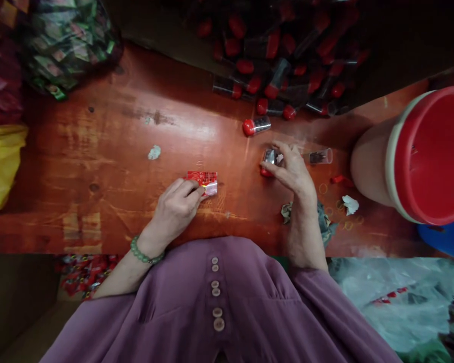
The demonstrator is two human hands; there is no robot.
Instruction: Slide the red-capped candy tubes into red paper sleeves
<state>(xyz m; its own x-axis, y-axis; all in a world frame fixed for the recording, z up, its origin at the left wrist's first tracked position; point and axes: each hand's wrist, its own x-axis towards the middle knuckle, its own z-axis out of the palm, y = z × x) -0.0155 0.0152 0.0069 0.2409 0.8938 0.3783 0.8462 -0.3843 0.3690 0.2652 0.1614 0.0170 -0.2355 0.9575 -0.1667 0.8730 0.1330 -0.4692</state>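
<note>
My left hand [177, 204], a green bead bracelet at its wrist, is closed at the lower left edge of a small red printed wrapper [208, 176]. The wrapper lies flat on the table and has a pale shiny patch at its lower right; the fingers cover part of it. To the right, my right hand [295, 171] has thumb and fingers around a small clear container [270, 156] with a red cap at its near end. Just beyond it lies a similar red-capped container [256, 126]. An uncapped clear tube [321, 157] with dark contents rests right of the right hand.
Many red-capped containers [276, 80] are heaped at the back. A tub with a red lid [435, 156] stands at the right. Near it lie rubber bands [347, 224] and crumpled white paper [350, 204]. At the left are a bag of green packets [68, 45] and a yellow bag [3, 166].
</note>
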